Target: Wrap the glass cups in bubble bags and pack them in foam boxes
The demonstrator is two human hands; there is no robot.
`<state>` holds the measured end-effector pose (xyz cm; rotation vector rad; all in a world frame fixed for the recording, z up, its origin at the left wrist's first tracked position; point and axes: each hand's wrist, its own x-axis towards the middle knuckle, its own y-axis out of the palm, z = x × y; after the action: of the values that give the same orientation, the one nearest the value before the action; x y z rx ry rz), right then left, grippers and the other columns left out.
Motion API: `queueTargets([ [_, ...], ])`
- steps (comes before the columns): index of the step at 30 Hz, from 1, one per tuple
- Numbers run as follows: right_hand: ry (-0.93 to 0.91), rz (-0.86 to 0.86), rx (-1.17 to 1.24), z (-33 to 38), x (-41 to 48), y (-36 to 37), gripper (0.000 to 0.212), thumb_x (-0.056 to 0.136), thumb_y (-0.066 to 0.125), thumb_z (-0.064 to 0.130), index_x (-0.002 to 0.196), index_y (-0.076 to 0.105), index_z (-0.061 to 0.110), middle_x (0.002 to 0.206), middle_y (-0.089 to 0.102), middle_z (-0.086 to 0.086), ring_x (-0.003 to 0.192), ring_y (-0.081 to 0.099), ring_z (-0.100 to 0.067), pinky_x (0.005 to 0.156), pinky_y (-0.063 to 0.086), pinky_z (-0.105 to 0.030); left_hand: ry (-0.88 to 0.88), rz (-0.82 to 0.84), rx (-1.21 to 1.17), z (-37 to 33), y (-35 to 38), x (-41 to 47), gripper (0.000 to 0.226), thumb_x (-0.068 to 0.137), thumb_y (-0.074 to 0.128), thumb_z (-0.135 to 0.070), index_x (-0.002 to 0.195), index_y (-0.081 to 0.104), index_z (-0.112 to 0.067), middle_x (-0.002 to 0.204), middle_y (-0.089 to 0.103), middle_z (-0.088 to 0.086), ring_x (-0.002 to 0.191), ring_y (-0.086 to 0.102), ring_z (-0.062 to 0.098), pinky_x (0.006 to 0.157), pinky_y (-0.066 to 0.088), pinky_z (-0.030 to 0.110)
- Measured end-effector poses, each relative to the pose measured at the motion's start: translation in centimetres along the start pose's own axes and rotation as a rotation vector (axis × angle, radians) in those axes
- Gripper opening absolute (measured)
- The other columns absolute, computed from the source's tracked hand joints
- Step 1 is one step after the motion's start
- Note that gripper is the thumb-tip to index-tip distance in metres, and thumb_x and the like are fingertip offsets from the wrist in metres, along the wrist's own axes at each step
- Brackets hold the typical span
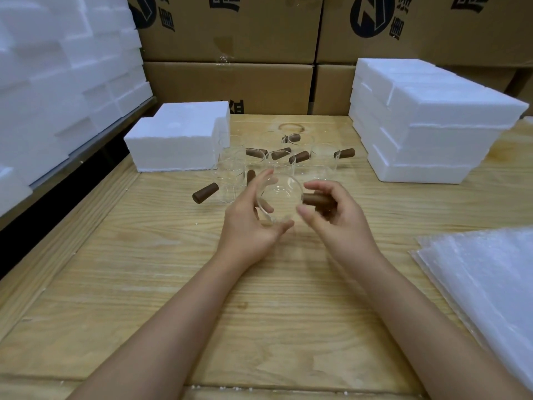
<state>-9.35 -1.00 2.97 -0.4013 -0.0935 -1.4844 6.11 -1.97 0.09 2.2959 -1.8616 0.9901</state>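
Currently holding one glass cup [281, 197] above the table [202, 284], both hands on it, not yet bagged.
Left hand [248, 226] is cupping the clear body, fingers curling round it. Right hand [331, 215] is gripping the wooden handle [313, 200], fingers bent around it. Risk: the smooth glass is probably slipping if the left loosens while the right is reaching for the bubble bags [484, 272], lying well off at the right edge. A drop is landing on bare wood or knocking the other cups [288, 160] crowding just behind. Carrying by the handle alone may be straining its joint.
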Motion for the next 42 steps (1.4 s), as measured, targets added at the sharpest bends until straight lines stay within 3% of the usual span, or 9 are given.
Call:
queueTargets([
  [2, -0.05, -0.032, 0.091, 0.0, 0.2, -0.5, 0.023, 0.09, 0.058, 0.001, 0.095, 0.063, 0.023, 0.09, 0.07, 0.004, 0.076, 0.061, 0.001, 0.071, 0.048, -0.018, -0.019, 0.018, -0.078, 0.0, 0.0, 0.1, 0.095, 0.064, 0.089, -0.015, 0.134, 0.033, -0.049, 0.116, 0.063, -0.009, 0.077, 0.059, 0.025, 0.069, 0.05, 0.026],
  [8, -0.081, -0.21, 0.2, -0.1, 0.5, -0.5, 0.013, 0.092, 0.057, 0.004, 0.088, 0.059, 0.016, 0.07, 0.069, 0.011, 0.056, 0.056, -0.004, 0.056, 0.048, -0.018, 0.091, 0.096, -0.128, 0.2, 0.3, -0.4, 0.108, 0.068, 0.082, -0.035, 0.15, 0.012, -0.036, 0.095, 0.061, -0.01, 0.087, 0.062, 0.013, 0.07, 0.047, 0.022],
  [14, 0.094, -0.352, 0.266, -0.1, 0.5, -0.8, 0.017, 0.094, 0.059, 0.024, 0.084, 0.063, 0.011, 0.066, 0.07, 0.002, 0.048, 0.052, -0.007, 0.047, 0.045, -0.02, 0.235, 0.154, -0.008, -0.1, -0.1, -0.5, 0.121, 0.064, 0.08, -0.048, 0.149, -0.007, -0.041, 0.154, 0.028, 0.004, 0.128, 0.042, 0.0, 0.101, 0.044, 0.03],
  [18, 0.295, -0.392, 0.381, -0.1, 0.6, -0.8, 0.031, 0.093, 0.059, 0.031, 0.073, 0.063, 0.007, 0.05, 0.06, 0.002, 0.037, 0.044, -0.007, 0.037, 0.036, -0.018, 0.368, 0.107, 0.107, -0.2, 0.2, -0.5, 0.106, 0.07, 0.082, -0.034, 0.149, 0.011, -0.028, 0.16, 0.016, 0.001, 0.141, 0.032, 0.021, 0.11, 0.036, 0.046],
  [21, 0.38, -0.38, 0.397, -0.2, 0.4, -0.5, 0.032, 0.093, 0.06, 0.029, 0.071, 0.061, 0.006, 0.046, 0.057, 0.002, 0.034, 0.04, -0.007, 0.034, 0.03, -0.016, 0.408, 0.053, 0.179, -0.3, 0.4, -0.3, 0.087, 0.073, 0.078, -0.04, 0.143, 0.031, -0.02, 0.154, 0.03, 0.0, 0.141, 0.033, 0.016, 0.116, 0.026, 0.035],
  [23, 0.393, -0.371, 0.361, -0.2, 0.3, -0.4, 0.032, 0.093, 0.059, 0.03, 0.072, 0.06, 0.005, 0.045, 0.057, 0.006, 0.034, 0.039, -0.006, 0.034, 0.03, -0.016, 0.368, 0.024, 0.191, -0.4, 0.4, -0.3, 0.079, 0.069, 0.082, -0.039, 0.136, 0.045, -0.017, 0.145, 0.046, -0.002, 0.135, 0.042, 0.015, 0.11, 0.034, 0.043],
  [30, 0.203, -0.368, 0.084, -0.3, 0.0, 0.3, 0.028, 0.088, 0.06, 0.045, 0.083, 0.059, 0.018, 0.072, 0.07, 0.011, 0.063, 0.058, 0.005, 0.067, 0.043, -0.018, 0.324, -0.028, 0.171, -0.9, 0.5, -0.6, 0.077, 0.065, 0.088, -0.03, 0.131, 0.052, -0.016, 0.128, 0.053, -0.015, 0.119, 0.053, 0.005, 0.099, 0.045, 0.041],
  [35, 0.175, -0.301, 0.068, -0.3, 0.0, 0.5, 0.033, 0.082, 0.061, 0.049, 0.082, 0.058, 0.016, 0.093, 0.066, -0.009, 0.071, 0.056, 0.003, 0.061, 0.039, -0.004, 0.349, -0.027, 0.142, -1.2, 0.6, -0.8, 0.076, 0.069, 0.085, -0.033, 0.127, 0.036, -0.029, 0.129, 0.057, -0.005, 0.118, 0.057, 0.012, 0.097, 0.046, 0.049],
  [42, 0.175, -0.269, 0.114, 0.1, -0.3, 1.0, 0.074, 0.044, 0.059, 0.074, 0.087, 0.054, 0.014, 0.099, 0.049, -0.005, 0.069, 0.049, 0.0, 0.06, 0.04, -0.005, 0.441, -0.025, 0.255, -1.0, 0.9, -0.7, 0.068, 0.072, 0.079, -0.031, 0.126, 0.037, -0.023, 0.129, 0.056, -0.009, 0.116, 0.054, 0.008, 0.1, 0.025, 0.013],
])
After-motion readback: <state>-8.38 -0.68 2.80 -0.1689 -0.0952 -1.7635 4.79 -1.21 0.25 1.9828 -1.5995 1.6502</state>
